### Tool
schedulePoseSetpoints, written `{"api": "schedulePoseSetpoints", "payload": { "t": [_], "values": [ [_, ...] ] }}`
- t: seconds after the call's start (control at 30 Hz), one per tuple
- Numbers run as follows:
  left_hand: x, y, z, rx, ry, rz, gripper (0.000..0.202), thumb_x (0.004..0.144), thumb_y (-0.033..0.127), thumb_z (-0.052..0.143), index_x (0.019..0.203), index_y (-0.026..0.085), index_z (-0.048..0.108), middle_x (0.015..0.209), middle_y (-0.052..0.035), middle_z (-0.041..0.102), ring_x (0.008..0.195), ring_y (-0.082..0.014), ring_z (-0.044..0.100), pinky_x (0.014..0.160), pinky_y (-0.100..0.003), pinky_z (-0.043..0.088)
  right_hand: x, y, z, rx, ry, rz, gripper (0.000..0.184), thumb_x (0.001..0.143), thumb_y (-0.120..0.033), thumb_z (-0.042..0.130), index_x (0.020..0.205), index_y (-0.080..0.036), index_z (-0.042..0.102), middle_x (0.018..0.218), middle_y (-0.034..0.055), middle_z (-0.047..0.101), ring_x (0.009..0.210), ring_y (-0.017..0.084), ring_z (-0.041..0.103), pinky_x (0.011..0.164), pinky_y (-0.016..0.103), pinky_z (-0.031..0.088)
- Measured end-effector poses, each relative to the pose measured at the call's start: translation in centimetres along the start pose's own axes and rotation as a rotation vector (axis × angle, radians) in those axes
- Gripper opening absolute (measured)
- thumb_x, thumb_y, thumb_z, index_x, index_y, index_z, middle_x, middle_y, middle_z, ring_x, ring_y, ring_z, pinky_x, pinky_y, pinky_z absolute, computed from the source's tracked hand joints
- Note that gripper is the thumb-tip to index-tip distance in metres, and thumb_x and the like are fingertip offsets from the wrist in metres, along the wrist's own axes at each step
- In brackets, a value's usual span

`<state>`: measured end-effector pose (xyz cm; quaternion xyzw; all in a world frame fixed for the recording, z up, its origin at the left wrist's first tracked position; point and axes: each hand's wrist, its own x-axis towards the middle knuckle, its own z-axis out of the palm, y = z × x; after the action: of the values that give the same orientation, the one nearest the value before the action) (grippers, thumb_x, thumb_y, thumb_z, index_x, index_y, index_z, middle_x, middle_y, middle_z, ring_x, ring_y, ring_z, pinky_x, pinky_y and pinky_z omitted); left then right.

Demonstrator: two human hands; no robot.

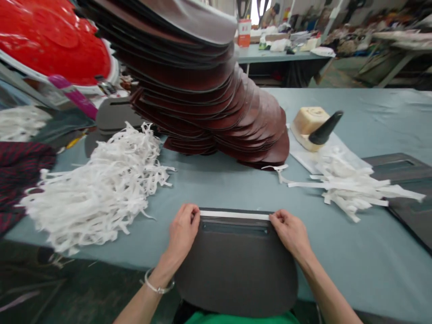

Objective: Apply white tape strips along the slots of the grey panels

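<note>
A dark rounded leather panel [236, 270] with a narrow slot near its top lies at the table's near edge. Along its top edge stretches a white tape strip [234, 215]. My left hand [182, 231] pinches the strip's left end, fingers closed. My right hand [292, 231] pinches the right end, fingers closed too. Both hands rest on the panel's upper corners.
A tall leaning stack of brown leather panels [216, 99] stands behind. A heap of peeled white strips [97, 184] lies left, more white strips [351, 186] right. A tan block with a black handle [313, 126] sits at right, a dark panel [405, 189] far right, on the grey-blue table [219, 184].
</note>
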<state>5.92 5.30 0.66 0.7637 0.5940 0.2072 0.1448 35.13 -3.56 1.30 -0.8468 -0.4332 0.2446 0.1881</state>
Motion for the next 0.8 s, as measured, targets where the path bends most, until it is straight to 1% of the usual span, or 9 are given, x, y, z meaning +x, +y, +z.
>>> {"api": "schedulePoseSetpoints", "payload": {
  "t": [0.03,0.1,0.2,0.3,0.4,0.5,0.63,0.7,0.8],
  "values": [
    [-0.4,0.3,0.1,0.064,0.014,0.089,0.016,0.090,0.021,0.042,0.090,0.019,0.057,0.087,-0.0040,0.060,0.082,-0.0190,0.056,0.076,-0.031,0.043,-0.1,-0.1,0.0,-0.010,0.008,0.005,0.028,0.080,-0.044,0.042,0.070,-0.023,0.058,0.060,-0.0015,0.059,0.059,0.015,0.053,0.055,0.025,0.030],
    [-1.2,0.8,0.1,0.202,0.017,0.196,0.023,0.091,0.015,0.038,0.098,0.017,0.060,0.094,-0.0071,0.061,0.090,-0.0221,0.054,0.081,-0.034,0.043,-0.2,-0.3,-0.1,-0.013,0.019,0.006,0.027,0.080,-0.042,0.043,0.069,-0.023,0.057,0.060,-0.0013,0.059,0.059,0.014,0.052,0.055,0.025,0.029],
    [-2.2,1.3,-0.2,0.373,-0.038,0.256,0.032,0.089,0.009,0.038,0.114,0.016,0.058,0.104,-0.0098,0.060,0.095,-0.0236,0.053,0.084,-0.036,0.044,-0.1,-0.2,-0.3,0.039,0.000,0.006,0.025,0.078,-0.042,0.044,0.068,-0.022,0.056,0.060,-0.0018,0.058,0.057,0.014,0.051,0.054,0.025,0.028],
    [-2.9,1.5,-0.4,0.521,-0.104,0.317,0.053,0.085,0.001,0.037,0.132,0.023,0.048,0.114,-0.0111,0.056,0.098,-0.0245,0.052,0.081,-0.036,0.046,0.2,0.3,-0.4,0.104,-0.043,0.007,0.025,0.077,-0.042,0.044,0.065,-0.022,0.055,0.054,-0.0032,0.054,0.054,0.013,0.049,0.052,0.024,0.029],
    [-3.3,1.9,-0.6,0.630,-0.132,0.356,0.064,0.083,-0.003,0.034,0.138,0.029,0.042,0.118,-0.0134,0.054,0.101,-0.0267,0.052,0.079,-0.038,0.048,0.5,0.8,-0.2,0.126,-0.059,0.003,0.027,0.077,-0.042,0.044,0.065,-0.021,0.055,0.054,-0.0035,0.054,0.052,0.012,0.048,0.051,0.023,0.030],
    [-3.5,2.4,-0.5,0.660,-0.140,0.363,0.063,0.083,-0.002,0.035,0.138,0.027,0.042,0.119,-0.0155,0.053,0.104,-0.0277,0.052,0.081,-0.038,0.049,0.6,0.9,0.1,0.115,-0.046,0.010,0.026,0.078,-0.042,0.045,0.066,-0.021,0.055,0.054,-0.0031,0.055,0.053,0.012,0.048,0.051,0.023,0.029],
    [-3.8,2.4,-0.3,0.656,-0.128,0.356,0.060,0.085,0.000,0.035,0.139,0.026,0.042,0.121,-0.0170,0.053,0.108,-0.0284,0.052,0.083,-0.040,0.049,0.2,0.2,0.0,0.054,-0.007,0.038,0.024,0.079,-0.041,0.047,0.067,-0.022,0.056,0.060,-0.0015,0.058,0.057,0.013,0.051,0.054,0.025,0.028],
    [-3.7,2.0,-0.2,0.630,-0.125,0.350,0.061,0.085,0.000,0.034,0.139,0.027,0.041,0.123,-0.0167,0.052,0.110,-0.0278,0.052,0.085,-0.040,0.049,-0.2,-0.3,-0.2,-0.025,0.007,0.037,0.021,0.081,-0.039,0.049,0.074,-0.022,0.057,0.062,-0.0009,0.059,0.060,0.014,0.052,0.054,0.025,0.027],
    [-3.0,1.5,-0.2,0.570,-0.132,0.348,0.064,0.083,-0.001,0.034,0.140,0.027,0.040,0.128,-0.0154,0.051,0.115,-0.0261,0.051,0.092,-0.041,0.047,-1.1,-1.3,-0.4,-0.254,0.070,-0.026,0.017,0.086,-0.033,0.047,0.091,-0.021,0.057,0.069,0.0006,0.059,0.058,0.014,0.051,0.053,0.026,0.024]
  ]
}}
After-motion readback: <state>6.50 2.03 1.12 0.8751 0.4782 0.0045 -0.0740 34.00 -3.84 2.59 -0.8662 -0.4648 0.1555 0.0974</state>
